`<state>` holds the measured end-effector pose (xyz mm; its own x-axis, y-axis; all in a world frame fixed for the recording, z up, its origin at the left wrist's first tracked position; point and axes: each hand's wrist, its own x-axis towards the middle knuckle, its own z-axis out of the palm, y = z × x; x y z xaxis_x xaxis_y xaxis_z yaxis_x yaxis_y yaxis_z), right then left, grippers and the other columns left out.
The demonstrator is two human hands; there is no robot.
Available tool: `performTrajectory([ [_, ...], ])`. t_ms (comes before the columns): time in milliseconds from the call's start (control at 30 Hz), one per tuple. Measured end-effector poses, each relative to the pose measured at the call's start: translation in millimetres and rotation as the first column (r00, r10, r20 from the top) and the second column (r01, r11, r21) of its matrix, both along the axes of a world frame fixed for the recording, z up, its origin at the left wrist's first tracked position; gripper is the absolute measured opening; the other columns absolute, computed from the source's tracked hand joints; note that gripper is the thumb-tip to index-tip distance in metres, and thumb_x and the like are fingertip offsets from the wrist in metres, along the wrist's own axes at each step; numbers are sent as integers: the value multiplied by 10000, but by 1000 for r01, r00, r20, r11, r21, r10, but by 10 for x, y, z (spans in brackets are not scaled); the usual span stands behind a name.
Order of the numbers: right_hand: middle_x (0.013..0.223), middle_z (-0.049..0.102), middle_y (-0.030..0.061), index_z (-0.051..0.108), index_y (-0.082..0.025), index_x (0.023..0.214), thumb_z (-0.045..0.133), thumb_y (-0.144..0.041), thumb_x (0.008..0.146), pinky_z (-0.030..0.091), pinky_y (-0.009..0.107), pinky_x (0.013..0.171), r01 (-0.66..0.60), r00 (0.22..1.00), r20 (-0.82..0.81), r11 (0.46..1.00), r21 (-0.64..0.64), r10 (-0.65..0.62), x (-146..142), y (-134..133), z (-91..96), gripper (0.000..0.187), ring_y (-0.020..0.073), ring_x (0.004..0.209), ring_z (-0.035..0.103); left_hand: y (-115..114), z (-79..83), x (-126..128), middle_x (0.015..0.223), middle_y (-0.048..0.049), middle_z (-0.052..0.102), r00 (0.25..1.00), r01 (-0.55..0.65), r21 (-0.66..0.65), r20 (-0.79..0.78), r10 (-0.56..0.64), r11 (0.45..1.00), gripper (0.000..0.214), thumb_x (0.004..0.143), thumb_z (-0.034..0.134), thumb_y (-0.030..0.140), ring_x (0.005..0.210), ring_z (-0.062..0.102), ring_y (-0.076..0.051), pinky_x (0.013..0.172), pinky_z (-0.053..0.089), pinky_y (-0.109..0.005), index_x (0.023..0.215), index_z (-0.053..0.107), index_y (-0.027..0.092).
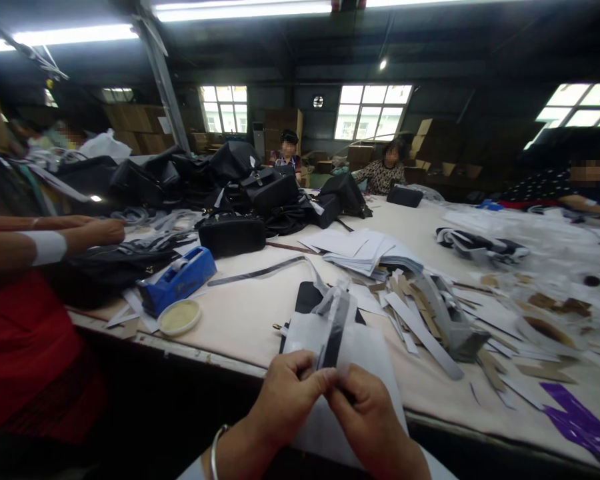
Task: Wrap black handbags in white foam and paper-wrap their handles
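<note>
Both my hands meet over the front edge of the table. My left hand [287, 393] is closed, thumb and fingers pinching the near end of a dark strap [336, 330] wrapped in clear plastic. Close against it, my right hand [367, 407] is closed on the same strap end; the exact grip is partly hidden by the fingers. Under the strap lies a white sheet [375, 350], spread over a black bag [307, 298] whose upper part shows. A longer wrapped piece of the strap [260, 270] trails away to the left on the table.
Left of my hands are a blue tape dispenser [180, 280] and a round shallow dish [179, 316]. Black bags [233, 233] pile up behind. White sheets [360, 250], a grey tape dispenser [450, 320] and scraps lie right. A co-worker's hands [103, 231] work at left.
</note>
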<state>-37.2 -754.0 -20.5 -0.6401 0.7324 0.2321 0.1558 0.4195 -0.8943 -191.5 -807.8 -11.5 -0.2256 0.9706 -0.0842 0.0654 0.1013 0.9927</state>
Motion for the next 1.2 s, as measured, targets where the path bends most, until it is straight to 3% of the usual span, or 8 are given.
performTrajectory([
  [167, 909, 670, 103, 693, -173, 972, 480, -248, 963, 466, 335, 755, -48, 999, 20, 976, 212, 44, 92, 26, -68, 227, 226, 846, 636, -32, -12, 134, 644, -2, 511, 985, -85, 93, -142, 98, 992, 252, 826, 688, 302, 650, 469, -136, 607, 353, -239, 631, 645, 147],
  [300, 812, 611, 54, 688, -161, 937, 574, -405, 939, 451, 311, 741, -238, 971, -58, 961, -142, 232, 234, 168, 68, 269, 192, 779, 576, -95, 38, 74, 639, -9, 510, 975, 5, 213, -219, 42, 977, 254, 839, 671, 242, 648, 487, -142, 618, 370, -242, 601, 636, 160],
  [533, 527, 369, -72, 500, -163, 660, 757, -511, 783, 113, 220, 449, -256, 957, -291, 485, -836, 3, 172, 218, 19, 450, 44, 458, 194, -119, -142, 68, 694, -57, 587, 939, 214, 317, -329, -104, 924, 224, 899, 615, 288, 668, 525, -162, 668, 418, -265, 744, 737, 181],
  [667, 550, 414, -55, 527, -158, 669, 728, -492, 808, 209, 214, 463, -149, 979, -202, 700, -698, 7, 127, 173, 36, 414, 63, 488, 288, -98, -136, 23, 694, -56, 584, 925, 247, 304, -358, -130, 920, 230, 877, 628, 325, 672, 522, -163, 665, 417, -264, 742, 733, 172],
  [800, 728, 605, 35, 624, -156, 734, 579, -384, 942, 419, 263, 643, -83, 996, -50, 988, -130, 77, 113, 110, 66, 312, 150, 697, 529, -22, 12, -44, 621, -13, 534, 973, 219, 135, -101, -206, 966, 334, 802, 701, 451, 624, 477, -141, 623, 394, -250, 682, 684, 140],
  [1000, 784, 601, 70, 661, -159, 865, 463, -223, 977, 416, 287, 645, -17, 999, 39, 925, 379, 3, 73, 29, -107, 236, 168, 686, 537, 65, -41, 37, 512, 67, 357, 924, 41, -98, 383, -1, 994, 400, 703, 772, 472, 487, 272, -69, 481, 222, -215, 622, 560, 144],
  [1133, 745, 565, 41, 652, -161, 812, 582, -375, 938, 408, 272, 629, -155, 988, 27, 987, 32, 154, 139, 141, -78, 257, 152, 659, 485, -25, -48, 55, 637, -9, 551, 983, 7, -17, 185, -4, 1000, 264, 771, 731, 376, 616, 478, -126, 593, 371, -233, 701, 680, 127],
  [1200, 670, 499, 0, 620, -159, 763, 615, -516, 899, 343, 232, 533, -243, 970, -120, 895, -373, 213, 152, 227, -34, 382, 109, 570, 395, -74, -44, 37, 717, -37, 609, 999, 45, 108, -32, -42, 993, 209, 821, 693, 329, 705, 543, -159, 662, 407, -252, 730, 726, 143],
])
